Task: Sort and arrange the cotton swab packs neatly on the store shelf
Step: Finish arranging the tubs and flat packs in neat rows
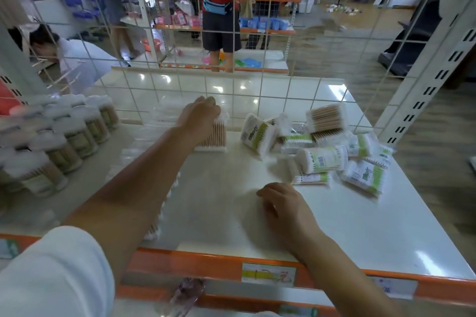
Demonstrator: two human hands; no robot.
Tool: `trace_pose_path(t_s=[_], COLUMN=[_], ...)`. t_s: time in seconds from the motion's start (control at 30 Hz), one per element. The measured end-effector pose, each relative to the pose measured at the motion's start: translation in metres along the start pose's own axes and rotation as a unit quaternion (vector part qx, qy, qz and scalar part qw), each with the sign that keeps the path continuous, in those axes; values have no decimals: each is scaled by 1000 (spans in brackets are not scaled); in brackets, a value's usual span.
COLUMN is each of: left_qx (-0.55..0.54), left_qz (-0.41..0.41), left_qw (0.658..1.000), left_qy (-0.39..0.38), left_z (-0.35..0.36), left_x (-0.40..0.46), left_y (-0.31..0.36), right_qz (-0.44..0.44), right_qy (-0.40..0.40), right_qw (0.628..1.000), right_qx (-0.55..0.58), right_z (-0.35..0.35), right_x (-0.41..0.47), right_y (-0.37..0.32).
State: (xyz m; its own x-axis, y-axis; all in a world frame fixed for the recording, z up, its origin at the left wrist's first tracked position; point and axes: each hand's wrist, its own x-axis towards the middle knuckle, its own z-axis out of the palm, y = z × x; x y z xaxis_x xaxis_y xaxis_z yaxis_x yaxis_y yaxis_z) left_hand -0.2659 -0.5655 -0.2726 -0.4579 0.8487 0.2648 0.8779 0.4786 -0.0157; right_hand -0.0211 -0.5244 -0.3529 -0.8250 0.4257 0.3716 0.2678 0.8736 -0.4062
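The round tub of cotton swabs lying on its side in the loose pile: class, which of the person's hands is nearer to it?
Right. The right hand rests on the shelf just below-left of the tub. The left hand is farther away, holding a swab pack by the wire back.

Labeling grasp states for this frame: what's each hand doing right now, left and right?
Left hand: gripping an upright cotton swab pack near the wire back panel.
Right hand: holding nothing, fingers loosely curled, over the shelf near the loose packs.
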Motion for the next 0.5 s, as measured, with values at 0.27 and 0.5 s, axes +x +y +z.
trace_pose_path(t_s=[0.27, 0.5], left_qx=[-15, -29], left_qz=[11, 22], left_qw=[1000, 999], left_qy=[-8, -26], left_z=[-5, -9], left_x=[-4, 1], left_y=[-3, -9], right_qz=[-13, -14], right_qy=[12, 2], right_qw=[1000, 1000], right_qx=[10, 19], right_z=[2, 0], right_x=[-1, -2], right_y=[1, 0])
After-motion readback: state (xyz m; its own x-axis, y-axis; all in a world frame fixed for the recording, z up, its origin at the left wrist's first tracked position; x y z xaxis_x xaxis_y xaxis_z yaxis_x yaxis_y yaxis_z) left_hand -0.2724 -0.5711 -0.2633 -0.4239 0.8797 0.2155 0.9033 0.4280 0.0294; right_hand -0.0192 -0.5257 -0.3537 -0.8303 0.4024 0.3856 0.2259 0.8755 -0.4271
